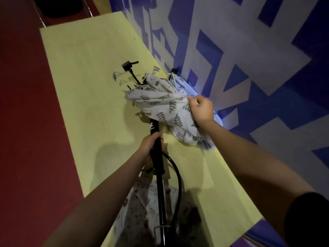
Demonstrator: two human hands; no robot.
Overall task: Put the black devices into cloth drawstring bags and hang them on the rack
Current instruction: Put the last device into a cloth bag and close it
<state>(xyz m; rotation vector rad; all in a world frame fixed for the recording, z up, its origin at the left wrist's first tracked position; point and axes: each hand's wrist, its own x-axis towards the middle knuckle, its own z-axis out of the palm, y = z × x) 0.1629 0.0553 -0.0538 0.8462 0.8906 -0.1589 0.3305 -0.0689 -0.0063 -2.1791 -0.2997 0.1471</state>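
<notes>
A long black pump-like device point(159, 168) with a curved black hose points away from me over the yellow table point(85, 82). My left hand point(151, 142) grips its barrel, and its far end lies under a leaf-print cloth bag point(165, 106). My right hand point(202, 108) pinches that bag's cloth at its right side. A second black device point(129, 67) lies beyond the bag. Another floral bag point(140, 207) lies under the pump near me.
A light blue cloth point(179, 82) with white cords lies behind the leaf bag against the blue and white patterned wall point(231, 50). Small grey pegs point(116, 76) sit beside the far device. Red floor point(21, 104) runs along the table's left edge.
</notes>
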